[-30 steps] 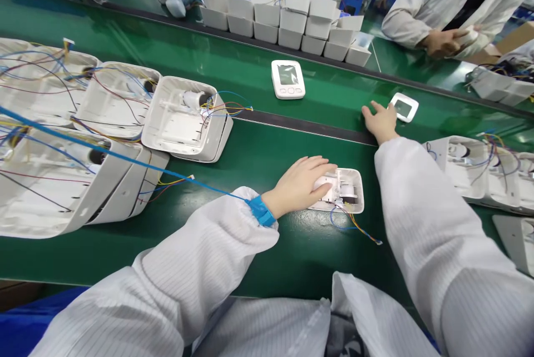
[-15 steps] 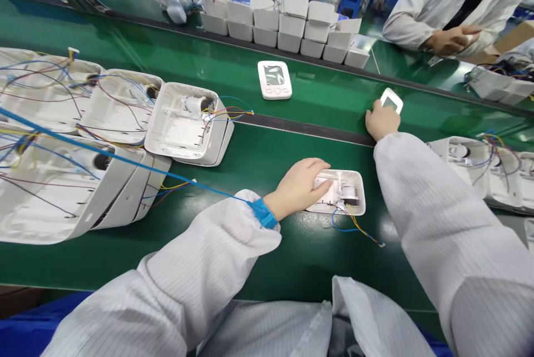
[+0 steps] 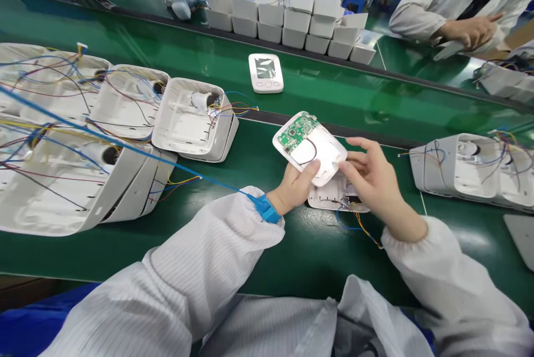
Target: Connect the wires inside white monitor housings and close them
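My left hand [image 3: 294, 187] is closed on a white front cover [image 3: 327, 148], thumb on top and fingers underneath. The cover's inner side faces up, showing a green circuit board [image 3: 297, 132] and a dark wire. At its right edge is my right hand [image 3: 371, 176], fingers apart; the thumb tip meets or nearly meets the edge. Partly hidden below them, a white housing [image 3: 323, 197] lies on the green bench with a motor inside and coloured wires [image 3: 362, 223] trailing out. A blue wrist strap [image 3: 266, 208] with a cord circles my left wrist.
Another front cover [image 3: 266, 73] lies screen up on the far strip. Wired white housings are stacked at left [image 3: 189, 123] and right [image 3: 438, 165]. More housings [image 3: 294, 15] line the back ledge. Across the bench, a co-worker's hand [image 3: 471, 31] rests near a sleeve.
My right hand has come back from the far strip with the front cover, which is now turned inner side up in my left hand. My left hand has lifted off the housing.
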A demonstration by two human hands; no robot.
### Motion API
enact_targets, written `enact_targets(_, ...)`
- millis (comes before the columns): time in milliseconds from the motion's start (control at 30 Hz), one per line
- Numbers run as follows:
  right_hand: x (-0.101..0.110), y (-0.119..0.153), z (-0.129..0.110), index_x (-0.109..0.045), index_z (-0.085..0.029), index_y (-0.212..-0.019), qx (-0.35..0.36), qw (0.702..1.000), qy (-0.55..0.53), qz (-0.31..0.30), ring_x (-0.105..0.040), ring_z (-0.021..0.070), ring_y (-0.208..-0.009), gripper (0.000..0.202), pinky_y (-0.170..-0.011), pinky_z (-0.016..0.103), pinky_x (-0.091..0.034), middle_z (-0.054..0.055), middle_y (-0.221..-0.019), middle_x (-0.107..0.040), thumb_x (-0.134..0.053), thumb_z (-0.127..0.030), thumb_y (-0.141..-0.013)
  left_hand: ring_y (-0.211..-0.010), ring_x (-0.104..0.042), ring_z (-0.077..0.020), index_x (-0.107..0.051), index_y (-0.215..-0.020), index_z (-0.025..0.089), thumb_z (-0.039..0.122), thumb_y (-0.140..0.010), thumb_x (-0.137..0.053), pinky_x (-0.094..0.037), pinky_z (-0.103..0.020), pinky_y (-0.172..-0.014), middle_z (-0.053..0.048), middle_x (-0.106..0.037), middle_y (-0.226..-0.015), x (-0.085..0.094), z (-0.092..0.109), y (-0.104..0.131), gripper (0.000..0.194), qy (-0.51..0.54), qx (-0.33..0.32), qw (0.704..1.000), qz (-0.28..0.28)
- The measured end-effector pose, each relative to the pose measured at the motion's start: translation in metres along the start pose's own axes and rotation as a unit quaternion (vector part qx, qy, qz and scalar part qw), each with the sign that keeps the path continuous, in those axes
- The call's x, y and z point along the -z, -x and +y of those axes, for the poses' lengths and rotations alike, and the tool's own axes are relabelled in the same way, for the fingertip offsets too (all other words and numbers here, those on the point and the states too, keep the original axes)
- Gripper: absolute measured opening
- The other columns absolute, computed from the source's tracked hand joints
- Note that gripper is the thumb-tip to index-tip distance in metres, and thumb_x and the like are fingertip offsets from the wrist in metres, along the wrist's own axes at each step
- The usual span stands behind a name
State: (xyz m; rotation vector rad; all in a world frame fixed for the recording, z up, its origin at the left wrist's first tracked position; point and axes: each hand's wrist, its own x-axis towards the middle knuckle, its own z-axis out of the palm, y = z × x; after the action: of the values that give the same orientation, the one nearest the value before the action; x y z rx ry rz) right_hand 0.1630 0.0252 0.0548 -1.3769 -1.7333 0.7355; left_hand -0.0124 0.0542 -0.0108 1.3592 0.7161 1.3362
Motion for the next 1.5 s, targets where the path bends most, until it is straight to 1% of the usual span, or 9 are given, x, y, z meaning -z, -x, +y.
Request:
enact_targets(67, 0.021, 0.028, -0.001, -0.06, -0.028, -0.108, 0.024, 0.99, 0.132, 0.053, -0.072, 0.0212, -0.08, 0.019, -0.069, 0.033, -0.057, 0.004, -0.096, -0.074, -0.063, -0.041, -0.094, -0.138, -0.051, -0.031, -0.058, -0.132, 0.014, 0.05, -0.09, -0.055, -0.034, -0.048, -0.123, -0.013, -0.059, -0.143, 0.0, 0.001, 0.003, 0.055, 0.077, 0.052, 0.996, -0.008)
enact_targets(167, 0.053, 0.061, -0.003, -0.06, -0.029, -0.109, -0.027, 0.979, 0.201, -0.025, -0.067, 0.0202, -0.06, 0.017, -0.054, 0.032, -0.051, 0.001, -0.079, -0.074, -0.057, -0.041, -0.097, -0.136, -0.052, -0.0345, -0.056, -0.134, 0.013, 0.04, -0.08, -0.061, -0.036, -0.053, -0.121, -0.014, -0.06, -0.141, -0.001, 0.002, 0.003, 0.06, 0.16, 0.111, 0.98, -0.036)
enact_targets(267, 0.067, 0.089, -0.009, -0.041, -0.031, -0.14, -0.091, 0.973, 0.116, -0.175, -0.069, 0.0195, -0.06, 0.049, -0.052, 0.03, -0.054, -0.001, -0.082, -0.075, -0.06, -0.039, -0.095, -0.13, -0.057, -0.0362, -0.057, -0.133, 0.015, 0.039, -0.074, -0.069, -0.044, -0.054, -0.114, -0.014, -0.065, -0.133, -0.002, 0.004, 0.003, 0.064, 0.18, 0.13, 0.973, -0.06)
enact_targets(433, 0.071, 0.105, -0.02, -0.066, -0.031, -0.094, -0.033, 0.98, 0.002, -0.195, -0.065, 0.0137, -0.059, 0.002, -0.054, 0.024, -0.051, -0.004, -0.072, -0.07, -0.065, -0.029, -0.094, -0.108, -0.068, -0.0347, -0.057, -0.134, 0.012, 0.071, -0.077, -0.065, -0.056, -0.049, -0.094, -0.016, -0.072, -0.115, -0.01, 0.008, 0.012, 0.082, 0.234, 0.176, 0.952, -0.088)
enact_targets(567, 0.079, 0.088, -0.021, -0.074, -0.03, -0.102, 0.001, 0.96, -0.11, -0.256, -0.071, 0.0181, -0.073, 0.02, -0.065, 0.029, -0.058, 0.002, -0.085, -0.075, -0.073, -0.044, -0.089, -0.108, -0.067, -0.0334, -0.058, -0.131, 0.011, 0.069, -0.081, -0.063, -0.056, -0.047, -0.093, -0.017, -0.069, -0.117, -0.02, 0.012, 0.028, 0.076, 0.23, 0.188, 0.947, -0.123)
enact_targets(867, 0.036, 0.016, -0.013, -0.075, -0.026, -0.085, 0.004, 0.987, -0.119, -0.108, -0.07, 0.0201, -0.088, 0.012, -0.076, 0.034, -0.06, 0.005, -0.097, -0.072, -0.076, -0.037, -0.086, -0.119, -0.063, -0.0316, -0.053, -0.135, 0.017, 0.052, -0.087, -0.067, -0.049, -0.049, -0.108, -0.014, -0.064, -0.132, -0.018, 0.011, 0.031, 0.06, 0.156, 0.092, 0.976, -0.124)
enact_targets(1167, 0.01, 0.028, 0.005, -0.066, -0.025, -0.101, -0.115, 0.984, -0.117, 0.071, -0.072, 0.0183, -0.064, 0.025, -0.06, 0.031, -0.061, -0.001, -0.076, -0.074, -0.079, -0.036, -0.083, -0.129, -0.058, -0.0343, -0.044, -0.144, 0.016, 0.046, -0.087, -0.069, -0.049, -0.048, -0.11, -0.018, -0.054, -0.146, -0.017, 0.012, 0.031, 0.069, 0.179, 0.067, 0.97, -0.152)
enact_targets(1333, 0.018, 0.029, 0.002, -0.065, -0.026, -0.106, -0.001, 0.999, 0.033, 0.03, -0.072, 0.0191, -0.08, 0.02, -0.071, 0.034, -0.058, 0.004, -0.097, -0.074, -0.054, -0.041, -0.1, -0.132, -0.055, -0.0363, -0.045, -0.144, 0.017, 0.049, -0.084, -0.071, -0.048, -0.051, -0.111, -0.018, -0.053, -0.147, -0.016, 0.012, 0.032, 0.072, 0.171, 0.087, 0.973, -0.13)
enact_targets(1500, 0.032, 0.031, -0.002, -0.065, -0.025, -0.078, 0.011, 0.985, 0.17, 0.02, -0.056, 0.0147, -0.054, 0.029, -0.052, 0.03, -0.042, 0.0, -0.063, -0.063, -0.064, -0.05, -0.093, -0.128, -0.059, -0.037, -0.047, -0.142, 0.017, 0.049, -0.083, -0.072, -0.051, -0.051, -0.107, -0.02, -0.051, -0.148, -0.016, 0.012, 0.03, 0.072, 0.186, 0.106, 0.968, -0.129)
